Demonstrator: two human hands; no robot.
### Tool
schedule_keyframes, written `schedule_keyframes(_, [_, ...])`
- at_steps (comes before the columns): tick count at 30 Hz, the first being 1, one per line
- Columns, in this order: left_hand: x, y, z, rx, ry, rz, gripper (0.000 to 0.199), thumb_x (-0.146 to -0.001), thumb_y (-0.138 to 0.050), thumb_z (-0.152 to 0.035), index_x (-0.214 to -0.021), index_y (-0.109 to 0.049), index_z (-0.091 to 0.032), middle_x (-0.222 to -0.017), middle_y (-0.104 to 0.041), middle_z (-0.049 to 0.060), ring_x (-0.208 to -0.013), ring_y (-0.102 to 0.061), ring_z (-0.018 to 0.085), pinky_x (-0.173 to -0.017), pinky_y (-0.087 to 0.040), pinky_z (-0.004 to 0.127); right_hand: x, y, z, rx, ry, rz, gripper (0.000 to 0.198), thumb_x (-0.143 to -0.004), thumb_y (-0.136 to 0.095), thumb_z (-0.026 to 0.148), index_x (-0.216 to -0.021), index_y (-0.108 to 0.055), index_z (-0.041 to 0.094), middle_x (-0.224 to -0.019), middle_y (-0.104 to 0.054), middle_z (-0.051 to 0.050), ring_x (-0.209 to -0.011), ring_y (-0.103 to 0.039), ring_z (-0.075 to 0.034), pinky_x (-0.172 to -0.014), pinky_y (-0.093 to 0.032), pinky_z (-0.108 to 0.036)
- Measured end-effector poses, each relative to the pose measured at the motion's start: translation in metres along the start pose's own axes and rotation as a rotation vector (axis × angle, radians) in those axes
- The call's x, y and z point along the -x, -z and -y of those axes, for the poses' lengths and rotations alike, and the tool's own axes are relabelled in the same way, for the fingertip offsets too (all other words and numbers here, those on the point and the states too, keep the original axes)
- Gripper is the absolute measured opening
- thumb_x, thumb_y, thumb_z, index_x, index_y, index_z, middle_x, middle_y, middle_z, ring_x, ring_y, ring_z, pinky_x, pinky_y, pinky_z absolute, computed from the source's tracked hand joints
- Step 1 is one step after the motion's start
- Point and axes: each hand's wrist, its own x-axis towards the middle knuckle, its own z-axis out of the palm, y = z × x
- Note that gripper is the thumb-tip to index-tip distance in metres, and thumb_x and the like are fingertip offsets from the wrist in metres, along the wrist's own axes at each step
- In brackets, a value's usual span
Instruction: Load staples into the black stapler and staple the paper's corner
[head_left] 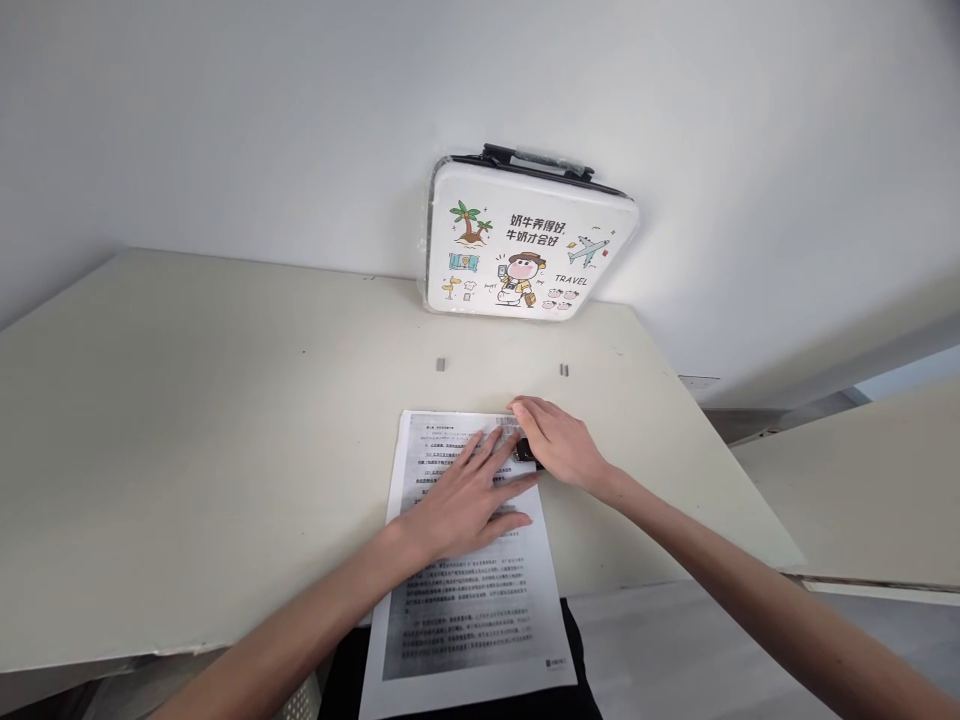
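A printed sheet of paper (472,620), perhaps a stack of sheets, lies on the table with its lower end hanging over the front edge. My left hand (469,495) rests flat on its upper half, fingers spread. At the paper's upper right edge, my right hand (559,440) is closed over a black stapler (525,450). Only the stapler's black end shows beside the paper's edge; the hand covers the rest. Farther back lie small grey strips of staples, one piece (441,365) to the left and a narrow pair (564,370) to the right.
A white case (480,290) with cartoon travel pictures and a black handle leans against the wall at the back of the pale table (225,420). Right of the table stands another pale surface (862,490). My dark-clothed lap shows below the front edge.
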Motion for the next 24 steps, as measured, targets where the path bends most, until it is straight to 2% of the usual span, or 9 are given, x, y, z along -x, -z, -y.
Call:
schedule_keyframes(6, [0.002,0.002,0.001,0.023,0.006,0.0,0.059,-0.109,-0.045,-0.058,-0.164,-0.039,-0.037,-0.178,0.0,0.0,-0.164,-0.003,0.034,-0.134,-0.014,0.058,0.0,0.001,0.001,0.007,-0.017,-0.004,0.047,-0.111,-0.019,0.042,-0.118,-0.065,0.031,-0.137,-0.07,-0.002,-0.13,-0.062,-0.024,-0.103,-0.052,-0.043])
schedule_keyframes(13, [0.009,0.015,0.008,0.024,-0.016,0.045,0.055,-0.109,-0.045,-0.058,-0.157,-0.051,-0.032,-0.178,-0.005,0.001,-0.164,-0.008,0.033,-0.134,-0.016,0.055,0.001,0.007,-0.003,-0.092,-0.079,0.013,0.052,-0.111,-0.018,0.048,-0.125,-0.066,0.033,-0.143,-0.068,0.001,-0.137,-0.059,-0.025,-0.111,-0.049,-0.046])
schedule_keyframes(24, [0.009,0.004,0.005,0.029,-0.001,0.024,0.055,-0.109,-0.045,-0.058,-0.159,-0.047,-0.035,-0.178,-0.001,0.0,-0.163,-0.005,0.034,-0.133,-0.015,0.058,0.001,0.002,-0.002,-0.042,-0.068,0.001,0.051,-0.111,-0.019,0.048,-0.125,-0.066,0.033,-0.143,-0.068,0.001,-0.136,-0.059,-0.025,-0.107,-0.051,-0.045])
